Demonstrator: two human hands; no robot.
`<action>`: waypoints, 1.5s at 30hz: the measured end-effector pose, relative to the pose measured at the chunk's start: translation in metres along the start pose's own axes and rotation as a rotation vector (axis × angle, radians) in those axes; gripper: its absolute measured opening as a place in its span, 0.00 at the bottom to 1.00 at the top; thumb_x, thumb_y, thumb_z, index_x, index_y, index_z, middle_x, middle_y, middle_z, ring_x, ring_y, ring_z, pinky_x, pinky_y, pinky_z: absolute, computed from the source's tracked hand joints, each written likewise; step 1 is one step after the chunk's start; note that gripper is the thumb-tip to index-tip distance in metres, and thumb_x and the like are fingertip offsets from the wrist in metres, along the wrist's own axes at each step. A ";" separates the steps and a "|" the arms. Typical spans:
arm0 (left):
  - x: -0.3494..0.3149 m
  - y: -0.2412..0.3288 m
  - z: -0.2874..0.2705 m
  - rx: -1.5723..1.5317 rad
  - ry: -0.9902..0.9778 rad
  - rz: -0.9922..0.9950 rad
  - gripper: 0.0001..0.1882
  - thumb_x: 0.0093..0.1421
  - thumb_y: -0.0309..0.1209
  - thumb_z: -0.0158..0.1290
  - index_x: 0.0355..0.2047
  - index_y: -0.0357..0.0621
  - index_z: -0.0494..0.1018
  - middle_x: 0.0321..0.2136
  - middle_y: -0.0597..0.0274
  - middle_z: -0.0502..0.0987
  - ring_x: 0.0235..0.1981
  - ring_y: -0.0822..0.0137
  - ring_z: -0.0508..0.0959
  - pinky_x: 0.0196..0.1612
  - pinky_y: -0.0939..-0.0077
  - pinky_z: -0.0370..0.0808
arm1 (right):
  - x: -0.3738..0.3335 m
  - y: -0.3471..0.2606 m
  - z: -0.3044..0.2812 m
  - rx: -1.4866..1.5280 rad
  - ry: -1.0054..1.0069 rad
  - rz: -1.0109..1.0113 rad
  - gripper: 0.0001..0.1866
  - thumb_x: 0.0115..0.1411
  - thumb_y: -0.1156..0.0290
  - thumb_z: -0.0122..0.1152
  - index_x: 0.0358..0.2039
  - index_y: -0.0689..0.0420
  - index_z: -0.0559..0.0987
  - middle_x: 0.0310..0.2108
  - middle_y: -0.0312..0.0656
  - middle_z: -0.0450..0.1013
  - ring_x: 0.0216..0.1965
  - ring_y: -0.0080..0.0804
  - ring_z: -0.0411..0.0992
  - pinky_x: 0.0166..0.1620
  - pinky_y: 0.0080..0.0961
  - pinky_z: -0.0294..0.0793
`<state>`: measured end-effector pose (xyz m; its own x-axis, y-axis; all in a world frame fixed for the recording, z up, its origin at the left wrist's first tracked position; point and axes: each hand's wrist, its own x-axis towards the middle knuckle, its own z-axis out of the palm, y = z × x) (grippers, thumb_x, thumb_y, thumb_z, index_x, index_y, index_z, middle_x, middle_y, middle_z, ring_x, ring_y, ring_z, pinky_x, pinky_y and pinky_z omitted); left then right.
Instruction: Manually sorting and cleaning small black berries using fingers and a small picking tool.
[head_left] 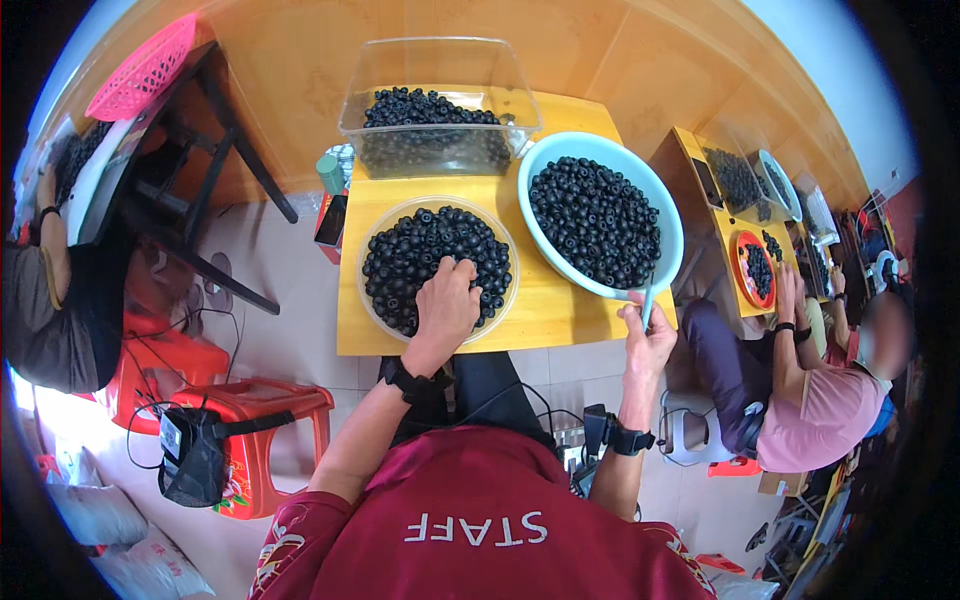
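In the head view, the left hand reaches with bent fingers into dark round pieces heaped in a round clear tray on the tabletop; whether it grips any, I cannot tell. The right hand grasps a slim pale-blue tool beside the filled light-blue bowl.

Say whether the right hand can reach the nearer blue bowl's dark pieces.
Probably yes: the right hand is beside the blue bowl, whose dark pieces lie uncovered, though that hand holds a slim tool.
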<state>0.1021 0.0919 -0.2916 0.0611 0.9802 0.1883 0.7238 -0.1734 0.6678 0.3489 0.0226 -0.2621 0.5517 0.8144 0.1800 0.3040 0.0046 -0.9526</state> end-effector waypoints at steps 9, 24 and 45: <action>0.001 -0.010 -0.008 -0.229 -0.079 0.006 0.09 0.48 0.21 0.53 0.32 0.42 0.70 0.29 0.59 0.73 0.31 0.61 0.76 0.33 0.72 0.72 | -0.025 0.004 0.019 0.097 -0.147 0.049 0.07 0.52 0.76 0.59 0.33 0.63 0.78 0.22 0.32 0.70 0.24 0.17 0.67 0.29 0.14 0.66; -0.037 -0.016 -0.047 -1.705 -0.381 -0.379 0.09 0.57 0.24 0.50 0.39 0.39 0.69 0.34 0.63 0.73 0.33 0.73 0.75 0.37 0.81 0.73 | -0.064 -0.066 0.078 -0.171 -0.600 -0.319 0.08 0.53 0.72 0.57 0.32 0.62 0.78 0.23 0.45 0.73 0.20 0.32 0.71 0.25 0.23 0.67; -0.042 -0.017 -0.050 -1.797 -0.531 -0.349 0.06 0.56 0.25 0.51 0.35 0.40 0.70 0.27 0.63 0.73 0.28 0.73 0.74 0.33 0.83 0.72 | -0.066 -0.067 0.080 -0.253 -0.611 -0.447 0.08 0.52 0.69 0.59 0.32 0.58 0.79 0.20 0.43 0.71 0.17 0.34 0.69 0.21 0.27 0.65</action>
<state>0.0529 0.0487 -0.2747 0.5180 0.8520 -0.0766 -0.6972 0.4723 0.5393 0.2296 0.0150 -0.2300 -0.1652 0.9409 0.2957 0.6035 0.3336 -0.7243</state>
